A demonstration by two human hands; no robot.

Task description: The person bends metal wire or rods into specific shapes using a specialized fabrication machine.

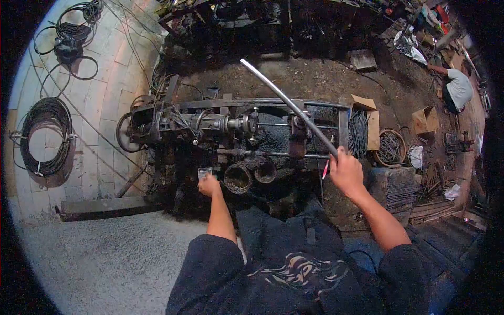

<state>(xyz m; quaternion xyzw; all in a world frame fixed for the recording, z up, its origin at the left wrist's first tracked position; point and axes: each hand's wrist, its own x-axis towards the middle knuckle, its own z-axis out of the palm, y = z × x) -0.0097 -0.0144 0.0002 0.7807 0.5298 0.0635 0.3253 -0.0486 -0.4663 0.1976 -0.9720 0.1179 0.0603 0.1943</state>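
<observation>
My right hand [346, 172] is closed around the lower end of a long metal rod [286, 100]. The rod slants up to the left, overlapping the right part of a lathe-like machine [212, 123] in this view. Beside that hand shows a thin red-and-white strip [326, 169]. My left hand [209, 185], fingers curled together, is at a small pale rectangular piece [203, 172] along the machine's near side; I cannot tell what its fingers hold. Two round metal cups [238, 179] sit to the right of it, below the machine's rails.
A cardboard box of dark rods [359, 126] and a round basket of metal pieces [390, 147] stand to the right. Coiled wire [46, 137] lies on the left floor. A long dark beam [107, 206] lies at lower left. Another person [458, 89] crouches at far right.
</observation>
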